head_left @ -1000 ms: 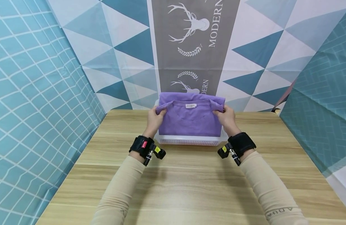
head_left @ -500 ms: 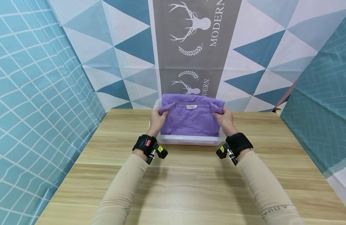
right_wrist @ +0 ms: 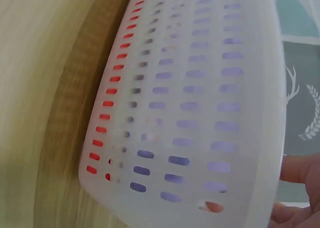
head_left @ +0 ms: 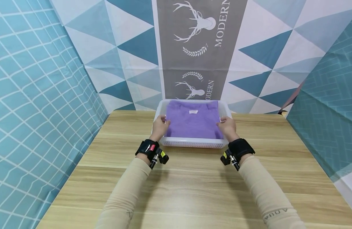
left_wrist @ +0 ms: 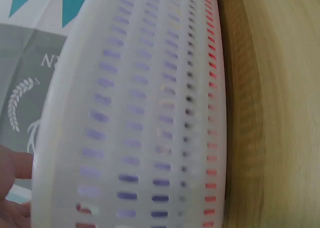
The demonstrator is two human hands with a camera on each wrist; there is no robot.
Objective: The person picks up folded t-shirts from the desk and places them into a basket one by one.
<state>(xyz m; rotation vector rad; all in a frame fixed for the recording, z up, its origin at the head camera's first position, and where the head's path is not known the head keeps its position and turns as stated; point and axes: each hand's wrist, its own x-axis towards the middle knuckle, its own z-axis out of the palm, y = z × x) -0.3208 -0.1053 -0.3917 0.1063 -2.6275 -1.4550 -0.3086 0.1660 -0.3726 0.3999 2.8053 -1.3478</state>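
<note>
A folded purple shirt lies in a white perforated plastic basket, its collar and white label toward the back. At the basket's left side is my left hand, its thumb and fingers apart beside the shirt's edge. On the opposite side my right hand is held the same way, with a gap between thumb and fingers. In each wrist view the basket's front wall hides most of the hand; only part of the left hand and part of the right hand show. Purple cloth is visible through the slots.
The basket stands toward the back of a wood-grain table. Behind it hangs a patterned cloth with triangles and a grey deer panel. Blue tiled-print cloth borders the left, and teal cloth the right.
The shirt's collar end has gone down and back into the basket, so the basket's rear rim now shows. Both hands have let go of the shirt's upper corners and come lower.
</note>
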